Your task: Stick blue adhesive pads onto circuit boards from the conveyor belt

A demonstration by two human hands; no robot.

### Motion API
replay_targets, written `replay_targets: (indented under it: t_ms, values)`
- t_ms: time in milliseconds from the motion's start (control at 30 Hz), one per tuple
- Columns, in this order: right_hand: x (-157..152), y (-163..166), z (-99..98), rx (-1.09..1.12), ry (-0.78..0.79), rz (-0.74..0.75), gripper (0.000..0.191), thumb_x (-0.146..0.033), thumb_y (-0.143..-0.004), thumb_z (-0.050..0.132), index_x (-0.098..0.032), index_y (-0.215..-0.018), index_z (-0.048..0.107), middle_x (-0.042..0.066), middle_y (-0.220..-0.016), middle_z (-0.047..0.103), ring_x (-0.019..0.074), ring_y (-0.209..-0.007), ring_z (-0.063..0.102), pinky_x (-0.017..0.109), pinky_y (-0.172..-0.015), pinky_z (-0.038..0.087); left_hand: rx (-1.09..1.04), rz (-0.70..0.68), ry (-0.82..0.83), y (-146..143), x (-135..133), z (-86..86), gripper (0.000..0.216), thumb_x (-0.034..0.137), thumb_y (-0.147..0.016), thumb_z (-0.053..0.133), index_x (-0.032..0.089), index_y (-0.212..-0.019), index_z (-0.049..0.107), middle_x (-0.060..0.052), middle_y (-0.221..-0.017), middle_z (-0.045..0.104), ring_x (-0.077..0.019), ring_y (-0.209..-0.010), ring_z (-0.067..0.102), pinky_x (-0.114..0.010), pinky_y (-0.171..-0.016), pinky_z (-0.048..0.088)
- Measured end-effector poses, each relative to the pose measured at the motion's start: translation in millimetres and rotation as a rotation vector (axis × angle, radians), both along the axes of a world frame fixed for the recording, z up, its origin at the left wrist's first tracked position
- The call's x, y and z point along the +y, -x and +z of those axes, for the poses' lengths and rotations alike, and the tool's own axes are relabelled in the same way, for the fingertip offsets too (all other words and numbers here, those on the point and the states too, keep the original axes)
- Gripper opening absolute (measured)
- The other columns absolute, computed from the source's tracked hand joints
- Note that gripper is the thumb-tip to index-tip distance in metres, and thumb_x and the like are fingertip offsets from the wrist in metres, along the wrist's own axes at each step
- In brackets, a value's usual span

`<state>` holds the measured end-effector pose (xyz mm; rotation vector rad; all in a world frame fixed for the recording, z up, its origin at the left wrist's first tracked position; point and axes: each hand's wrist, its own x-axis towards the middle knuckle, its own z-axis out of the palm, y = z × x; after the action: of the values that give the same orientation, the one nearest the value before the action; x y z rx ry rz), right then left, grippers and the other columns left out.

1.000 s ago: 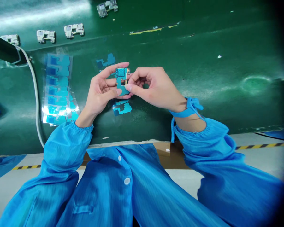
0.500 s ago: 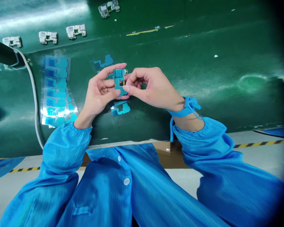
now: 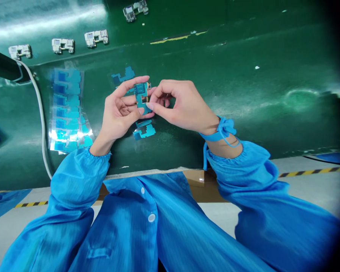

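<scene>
A small blue circuit board [image 3: 141, 94] is held up over the green mat [image 3: 243, 94] between both hands. My left hand [image 3: 120, 111] cups it from the left, index finger over its top and thumb at its lower edge. My right hand [image 3: 178, 104] pinches the board's right edge with thumb and fingertips; a blue wrist strap [image 3: 222, 130] is tied at that wrist. Just below the hands a blue film piece [image 3: 144, 130] lies on the mat. Another blue film piece [image 3: 123, 75] lies just beyond them.
A strip of blue film pieces on shiny backing [image 3: 66, 109] lies to the left. A white cable [image 3: 41, 113] runs down beside it. Several small metal parts [image 3: 96, 36] sit in a row along the far side. The mat's near edge is by my coat.
The board and both hands have stayed almost in place; my fingers shifted slightly on the board. The view drifted a little.
</scene>
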<state>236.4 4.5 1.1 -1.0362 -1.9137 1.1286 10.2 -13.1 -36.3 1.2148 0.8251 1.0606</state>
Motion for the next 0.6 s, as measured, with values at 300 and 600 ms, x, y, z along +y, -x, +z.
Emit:
replay_targets:
  t_ms: [300, 600]
  values:
    - [-0.2, 11.5, -10.7, 0.117, 0.037, -0.061, 0.050, -0.069, -0.109, 0.065, -0.020, -0.102, 0.068, 0.004, -0.099, 0.068, 0.0148, -0.083, 0.060, 0.029, -0.074, 0.051, 0.013, 0.134, 0.034, -2.0, -9.5, 20.2, 0.085, 0.051, -0.087, 0.099, 0.034, -0.159, 0.055, -0.008, -0.152, 0.074, -0.0357, -0.136, 0.076, -0.044, -0.107, 0.072]
    - [-4.5, 19.4, -19.3, 0.138, -0.063, -0.007, 0.028, -0.044, -0.105, 0.072, -0.018, -0.093, 0.071, 0.006, -0.108, 0.072, 0.0135, -0.080, 0.060, 0.030, -0.072, 0.049, -0.021, 0.172, 0.135, -11.3, -11.9, 20.8, 0.060, 0.057, -0.098, 0.088, 0.028, -0.147, 0.069, -0.008, -0.136, 0.081, -0.0338, -0.136, 0.076, -0.037, -0.094, 0.075]
